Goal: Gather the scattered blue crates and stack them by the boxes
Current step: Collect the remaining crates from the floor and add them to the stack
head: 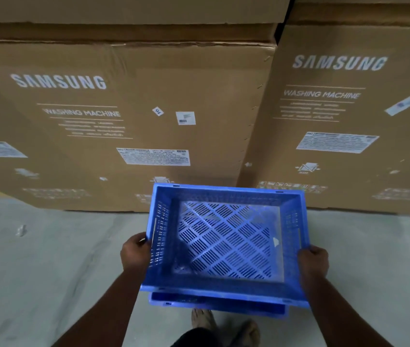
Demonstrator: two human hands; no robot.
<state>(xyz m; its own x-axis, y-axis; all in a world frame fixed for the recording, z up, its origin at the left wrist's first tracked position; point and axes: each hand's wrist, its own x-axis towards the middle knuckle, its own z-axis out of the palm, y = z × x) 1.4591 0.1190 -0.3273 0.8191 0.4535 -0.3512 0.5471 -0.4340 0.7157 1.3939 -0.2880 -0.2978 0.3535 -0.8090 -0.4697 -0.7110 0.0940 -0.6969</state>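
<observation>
A blue perforated plastic crate (226, 236) is held level in front of me, its open top facing up and nothing inside. My left hand (135, 251) grips its left wall and my right hand (314, 262) grips its right wall. Directly beneath it the edge of a second blue crate (219, 306) shows, close under the held one; whether the two touch I cannot tell. Two tall brown washing machine boxes stand just beyond, the left box (123, 116) and the right box (349, 116).
Grey concrete floor (48, 259) spreads to both sides. A small scrap (21, 230) lies on the floor at left. More cartons are stacked on top of the two boxes. My feet (224, 324) stand just behind the crates.
</observation>
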